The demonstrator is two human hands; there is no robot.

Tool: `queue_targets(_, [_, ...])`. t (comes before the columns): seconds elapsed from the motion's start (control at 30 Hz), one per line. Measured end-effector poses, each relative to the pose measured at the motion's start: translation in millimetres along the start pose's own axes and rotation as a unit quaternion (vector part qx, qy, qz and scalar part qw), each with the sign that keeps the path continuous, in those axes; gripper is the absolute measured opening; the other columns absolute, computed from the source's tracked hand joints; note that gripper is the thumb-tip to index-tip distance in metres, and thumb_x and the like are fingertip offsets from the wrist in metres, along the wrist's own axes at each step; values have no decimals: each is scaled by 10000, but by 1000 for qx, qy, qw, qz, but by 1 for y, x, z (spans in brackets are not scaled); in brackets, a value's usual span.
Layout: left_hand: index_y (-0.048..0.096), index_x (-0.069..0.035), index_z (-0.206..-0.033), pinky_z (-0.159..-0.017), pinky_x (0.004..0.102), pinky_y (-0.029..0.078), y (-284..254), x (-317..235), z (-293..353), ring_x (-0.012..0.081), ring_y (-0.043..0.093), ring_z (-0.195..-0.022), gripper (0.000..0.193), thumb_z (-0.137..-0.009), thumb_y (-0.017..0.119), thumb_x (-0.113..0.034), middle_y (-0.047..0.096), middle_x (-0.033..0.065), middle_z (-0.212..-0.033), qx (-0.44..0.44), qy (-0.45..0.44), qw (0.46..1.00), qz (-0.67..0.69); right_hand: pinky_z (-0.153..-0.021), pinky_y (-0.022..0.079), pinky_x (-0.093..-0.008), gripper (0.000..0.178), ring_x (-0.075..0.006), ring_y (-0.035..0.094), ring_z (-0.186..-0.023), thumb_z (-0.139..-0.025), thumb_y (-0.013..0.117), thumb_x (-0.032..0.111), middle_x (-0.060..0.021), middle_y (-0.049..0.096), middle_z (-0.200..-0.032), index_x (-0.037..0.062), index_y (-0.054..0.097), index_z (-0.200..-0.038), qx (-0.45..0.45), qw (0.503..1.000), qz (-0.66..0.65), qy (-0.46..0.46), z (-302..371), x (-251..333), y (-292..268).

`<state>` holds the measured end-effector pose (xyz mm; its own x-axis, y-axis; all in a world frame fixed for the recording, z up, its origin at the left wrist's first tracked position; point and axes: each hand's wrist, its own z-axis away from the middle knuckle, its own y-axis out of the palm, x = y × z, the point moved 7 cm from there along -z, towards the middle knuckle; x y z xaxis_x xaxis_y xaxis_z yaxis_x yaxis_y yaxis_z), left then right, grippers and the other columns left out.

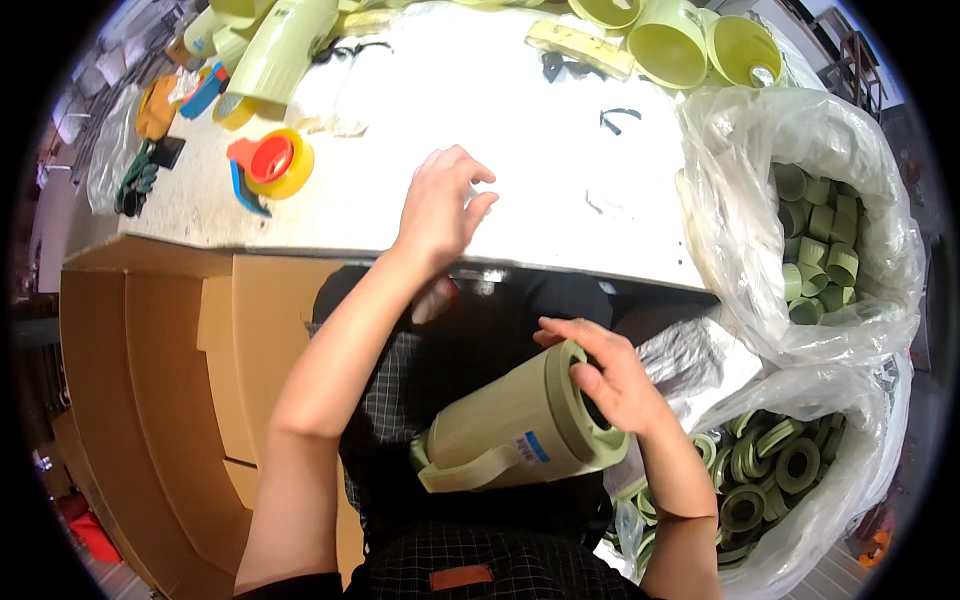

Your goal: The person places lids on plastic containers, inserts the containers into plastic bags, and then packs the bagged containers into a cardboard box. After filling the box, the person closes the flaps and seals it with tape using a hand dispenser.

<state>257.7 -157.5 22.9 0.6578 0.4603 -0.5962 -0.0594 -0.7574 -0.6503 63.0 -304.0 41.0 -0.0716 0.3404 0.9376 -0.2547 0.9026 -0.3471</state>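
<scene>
1. Right hand [610, 385] closed over the ringed mouth of a pale green plastic jug [520, 430] lying on its side in the lap, handle down
2. Bag of dark green rings [780, 465] just right of the jug; bag of caps [820, 250] beyond
3. Left hand [440, 205] on the white table [540, 150], fingers curled together over a small part that cannot be identified; judged step: picking up a fitting, which must next be brought to the jug's mouth
4. Tape dispenser [272, 162] farther left

Pale green jug [510, 430] held on lap, one hand at table edge.
R hand [610, 375] grips jug's top rim, jug lying on side; L hand [440, 205] rests on white table [560, 150], fingers curled. Bags of green rings [770, 470] and caps [820, 255] at right; tape dispenser [272, 165] at left.
</scene>
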Motion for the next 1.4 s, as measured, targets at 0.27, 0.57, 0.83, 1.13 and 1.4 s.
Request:
queue_targets(0.27, [653, -5, -889, -818, 452, 479, 40, 63, -16, 376, 604, -902, 151, -922, 578, -131, 652, 175, -908, 42, -109, 991, -67, -863, 522, -317, 300, -195, 667, -975, -933, 628, 93, -120, 701, -1033, -21, 624, -1210, -11, 931, -338, 135, -15, -64, -15])
queue_targets(0.57, [599, -50, -931, -762, 284, 522, 71, -47, 17, 129, 636, -802, 192, -1040, 492, -168, 683, 64, -870, 144, -210, 895, 365, -780, 521, -257, 142, -128, 632, -807, -930, 672, 49, -45, 670, -848, -42, 626, -1027, -248, 940, -211, 101, -58, -89, -33])
queue_targets(0.83, [539, -58, -832, -581, 256, 438, 57, -62, 43, 98, 517, -598, 233, -1031, 515, -176, 632, 23, -746, 64, -307, 872, 374, -869, 539, -321, 305, -195, 662, -978, -858, 697, -2, -101, 697, -1056, -1, 601, -1148, -377, 918, -96, 69, -5, -111, -45])
queue_targets(1.13, [539, -43, -1159, -669, 227, 363, 33, -29, 88, 67, 426, -750, 391, -805, 658, 71, 452, -40, -820, 142, -303, 870, 361, -633, 458, -267, 162, -118, 522, -752, -986, 563, 160, -35, 532, -893, 15, 492, -978, -574, 804, -153, -22, 88, -108, -22])
queue_targets(1.4, [546, -37, -1163, -658, 411, 496, -81, -85, 249, 355, 622, -810, 449, -746, 711, -16, 578, 132, -929, 108, -188, 974, 59, -870, 527, -413, 287, -416, 616, -1073, -830, 649, 14, -240, 589, -1138, -26, 538, -1092, -25, 989, 95, 113, 109, -26, 142])
